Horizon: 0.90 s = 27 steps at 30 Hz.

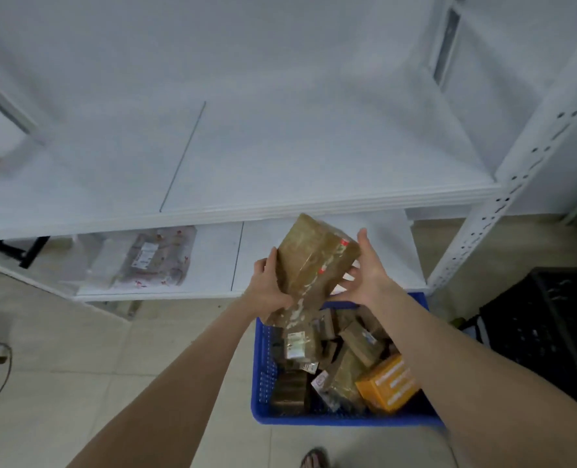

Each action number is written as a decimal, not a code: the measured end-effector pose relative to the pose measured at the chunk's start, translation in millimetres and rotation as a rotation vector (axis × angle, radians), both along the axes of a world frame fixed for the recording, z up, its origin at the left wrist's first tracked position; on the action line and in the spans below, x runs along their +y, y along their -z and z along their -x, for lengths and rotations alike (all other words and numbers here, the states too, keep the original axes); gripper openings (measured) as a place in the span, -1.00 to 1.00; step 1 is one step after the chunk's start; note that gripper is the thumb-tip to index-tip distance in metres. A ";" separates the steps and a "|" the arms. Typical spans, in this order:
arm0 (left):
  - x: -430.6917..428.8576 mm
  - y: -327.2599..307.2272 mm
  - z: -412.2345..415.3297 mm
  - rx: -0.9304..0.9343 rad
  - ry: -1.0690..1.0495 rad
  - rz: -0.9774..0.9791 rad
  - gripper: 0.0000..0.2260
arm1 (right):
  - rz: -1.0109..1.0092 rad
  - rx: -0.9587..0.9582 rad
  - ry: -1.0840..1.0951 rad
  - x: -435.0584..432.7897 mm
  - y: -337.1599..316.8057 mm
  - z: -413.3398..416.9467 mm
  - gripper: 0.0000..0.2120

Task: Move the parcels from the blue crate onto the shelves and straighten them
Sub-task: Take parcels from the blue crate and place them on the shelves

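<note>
Parcel, oblong, glossy brown, between left hand and right hand

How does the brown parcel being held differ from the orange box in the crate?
The brown parcel has a dull, taped wrap; the orange box is bright and printed. The brown parcel is held between the left hand and right hand above the blue crate; the orange box lies inside it. Both are box-shaped.
</note>
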<state>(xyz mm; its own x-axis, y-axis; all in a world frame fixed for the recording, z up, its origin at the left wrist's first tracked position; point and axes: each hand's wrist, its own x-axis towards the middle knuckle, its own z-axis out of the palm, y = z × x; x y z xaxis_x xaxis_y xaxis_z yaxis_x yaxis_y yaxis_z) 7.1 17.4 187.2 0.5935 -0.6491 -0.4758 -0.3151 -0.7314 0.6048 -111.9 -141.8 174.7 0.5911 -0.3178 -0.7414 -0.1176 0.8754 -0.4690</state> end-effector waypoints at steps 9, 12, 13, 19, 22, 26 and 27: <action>-2.9 -75.7 4.0 -0.029 -0.065 0.325 -0.21 | 0.066 -0.085 0.035 10.3 -63.6 -1.6 -0.77; 7.4 -81.0 -7.1 -0.165 0.028 0.318 -0.13 | 0.046 -0.063 -0.025 15.1 -77.0 -1.8 -0.58; 12.1 -82.9 -11.3 -0.218 0.090 0.305 -0.10 | 0.032 -0.046 -0.050 16.7 -80.4 -1.2 -0.46; 45.0 -98.9 -28.4 -0.476 0.282 0.231 -0.07 | -0.004 -0.050 -0.148 39.1 -96.6 -5.2 -0.46; 55.1 -111.1 -38.5 -0.323 0.178 0.209 -0.20 | 0.081 -0.109 -0.137 58.5 -105.1 -10.6 -0.53; 55.6 -142.8 -34.5 0.342 -0.214 0.370 -0.61 | 0.242 -0.115 -0.087 74.9 -115.7 -10.8 -0.64; 54.6 -148.1 -33.6 0.398 -0.223 0.381 -0.59 | 0.264 -0.122 -0.092 76.9 -117.6 -10.9 -0.62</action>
<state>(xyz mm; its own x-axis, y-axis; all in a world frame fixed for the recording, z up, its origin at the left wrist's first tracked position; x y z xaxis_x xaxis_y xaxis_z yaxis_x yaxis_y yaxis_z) 40.7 72.1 335.3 0.5587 -0.6980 -0.4478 0.1259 -0.4623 0.8777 -101.0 -64.9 292.3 0.7056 -0.4310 -0.5625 -0.1197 0.7099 -0.6941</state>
